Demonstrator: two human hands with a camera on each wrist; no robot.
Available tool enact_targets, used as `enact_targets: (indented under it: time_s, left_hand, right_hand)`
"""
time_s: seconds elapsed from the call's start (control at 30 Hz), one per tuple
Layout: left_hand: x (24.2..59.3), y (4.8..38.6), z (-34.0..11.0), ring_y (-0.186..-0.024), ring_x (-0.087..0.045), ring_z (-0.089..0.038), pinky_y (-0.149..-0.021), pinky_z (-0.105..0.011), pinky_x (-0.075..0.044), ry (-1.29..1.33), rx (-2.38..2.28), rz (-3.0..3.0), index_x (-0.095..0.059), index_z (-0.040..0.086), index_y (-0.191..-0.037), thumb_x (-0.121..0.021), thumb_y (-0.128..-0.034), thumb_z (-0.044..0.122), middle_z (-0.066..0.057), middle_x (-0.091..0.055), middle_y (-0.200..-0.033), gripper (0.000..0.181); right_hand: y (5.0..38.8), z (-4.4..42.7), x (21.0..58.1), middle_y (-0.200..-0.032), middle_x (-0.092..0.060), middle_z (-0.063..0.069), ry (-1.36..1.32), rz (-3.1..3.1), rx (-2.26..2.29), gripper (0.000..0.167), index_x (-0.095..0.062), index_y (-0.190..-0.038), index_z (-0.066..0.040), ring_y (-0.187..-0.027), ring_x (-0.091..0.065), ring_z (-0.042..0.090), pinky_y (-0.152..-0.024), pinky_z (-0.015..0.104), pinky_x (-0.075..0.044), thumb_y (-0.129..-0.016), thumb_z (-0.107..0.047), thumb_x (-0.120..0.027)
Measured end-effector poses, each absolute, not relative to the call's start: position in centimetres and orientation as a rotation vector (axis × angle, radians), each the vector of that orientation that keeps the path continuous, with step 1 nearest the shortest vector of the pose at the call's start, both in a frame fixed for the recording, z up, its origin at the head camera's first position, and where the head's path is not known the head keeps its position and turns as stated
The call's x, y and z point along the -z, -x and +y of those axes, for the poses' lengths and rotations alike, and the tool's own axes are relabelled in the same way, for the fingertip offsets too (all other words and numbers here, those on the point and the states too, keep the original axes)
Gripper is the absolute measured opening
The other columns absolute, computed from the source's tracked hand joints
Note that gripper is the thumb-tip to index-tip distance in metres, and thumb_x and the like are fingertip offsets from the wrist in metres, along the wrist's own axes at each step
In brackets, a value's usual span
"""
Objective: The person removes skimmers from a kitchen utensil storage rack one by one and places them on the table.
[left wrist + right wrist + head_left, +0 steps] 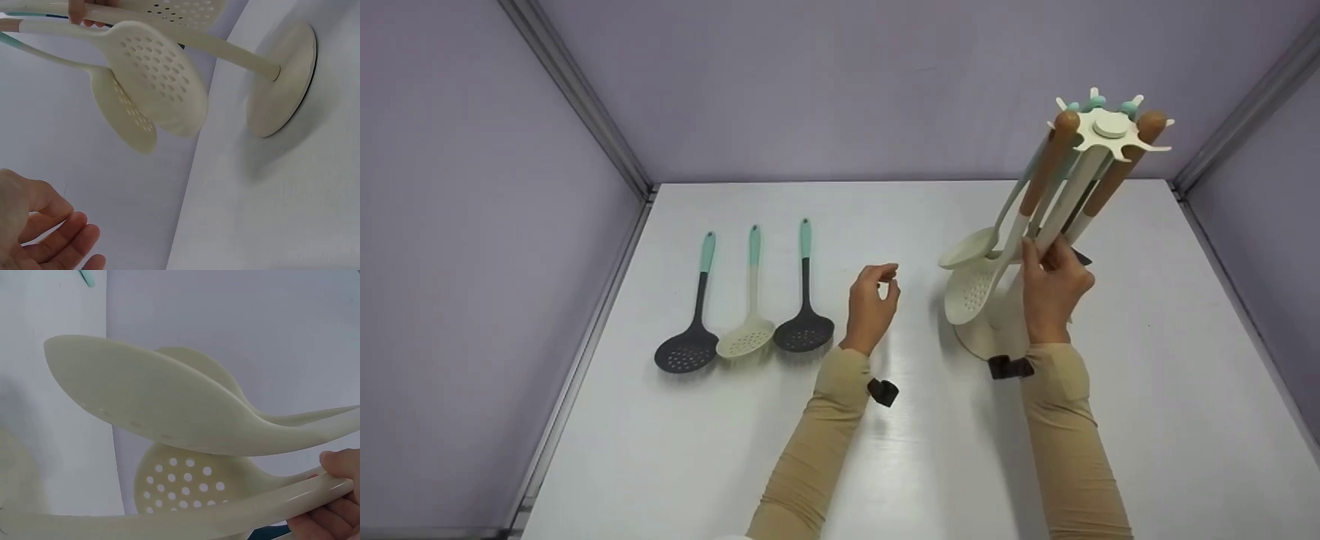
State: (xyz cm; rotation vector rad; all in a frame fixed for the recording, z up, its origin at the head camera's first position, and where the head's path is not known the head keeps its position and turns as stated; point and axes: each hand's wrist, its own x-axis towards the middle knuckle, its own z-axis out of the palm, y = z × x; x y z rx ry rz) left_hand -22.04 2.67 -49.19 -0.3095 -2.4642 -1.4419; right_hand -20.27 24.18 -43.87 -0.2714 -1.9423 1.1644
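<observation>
One cream stand point(1072, 199) is on the bench point(930, 465), nearer the right edge than the left, and my right hand point(1054, 296) is clamped round its pole point(242, 58). Spoons point(969, 292) with brown or mint handles hang from its top. My left hand point(874, 304), fingers loosely curved, is between the stand and three mint-handled slotted spoons point(746, 339), two dark and one cream, lying side by side toward the left edge, handles pointing at the back edge.
</observation>
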Motion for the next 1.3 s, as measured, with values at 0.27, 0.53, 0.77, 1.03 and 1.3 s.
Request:
enact_targets:
  time_s: [0.27, 0.53, 0.77, 1.03, 1.3]
  left_hand:
    - [48.9, 21.1, 3.6, -0.099, -0.066, -0.021, -0.087, -0.033, -0.056, 0.341, 1.470, -2.452, -0.067, 0.002, -0.112, -0.057, -0.0927, 0.002, -0.012, -0.069, -0.105, 0.021]
    - [48.7, 20.8, 3.7, -0.101, -0.066, -0.021, -0.088, -0.036, -0.056, 0.336, 1.490, -2.451, -0.067, 0.002, -0.111, -0.056, -0.0928, 0.002, -0.012, -0.069, -0.106, 0.021]
    - [48.3, 20.4, 4.1, -0.102, -0.065, -0.021, -0.090, -0.034, -0.056, 0.383, 1.530, -2.414, -0.066, 0.001, -0.112, -0.056, -0.0935, 0.003, -0.012, -0.068, -0.107, 0.021]
    - [47.1, 19.8, 5.5, -0.106, -0.065, -0.021, -0.094, -0.031, -0.056, 0.452, 1.627, -2.367, -0.065, 0.001, -0.114, -0.056, -0.0944, 0.004, -0.011, -0.068, -0.112, 0.022]
    - [46.4, 19.5, 6.7, -0.110, -0.064, -0.020, -0.096, -0.029, -0.054, 0.555, 1.670, -2.329, -0.064, 0.002, -0.116, -0.054, -0.0953, 0.004, -0.011, -0.067, -0.115, 0.023]
  right_hand:
    - [20.4, 24.0, 44.1, -0.092, -0.074, 0.024, 0.306, -1.948, -1.136, 0.021, -0.068, -0.101, 0.007, -0.079, -0.072, 0.007, -0.071, -0.003, -0.045, -0.087, -0.009, -0.068]
    - [20.5, 24.0, 44.2, -0.091, -0.074, 0.024, 0.293, -1.944, -1.092, 0.022, -0.068, -0.103, 0.008, -0.078, -0.066, -0.003, -0.070, -0.003, -0.044, -0.087, -0.008, -0.068]
    - [20.6, 24.0, 44.2, -0.090, -0.074, 0.025, 0.284, -1.947, -1.073, 0.024, -0.068, -0.103, 0.008, -0.077, -0.066, -0.002, -0.070, -0.003, -0.045, -0.087, -0.009, -0.069]
    - [20.4, 24.0, 44.2, -0.093, -0.073, 0.025, 0.313, -1.957, -1.096, 0.025, -0.068, -0.106, 0.008, -0.084, -0.073, 0.034, -0.071, -0.004, -0.044, -0.088, -0.010, -0.068]
    - [20.6, 24.0, 44.3, -0.092, -0.074, 0.025, 0.312, -1.944, -1.095, 0.023, -0.068, -0.104, 0.008, -0.081, -0.073, 0.016, -0.071, -0.004, -0.044, -0.087, -0.008, -0.069]
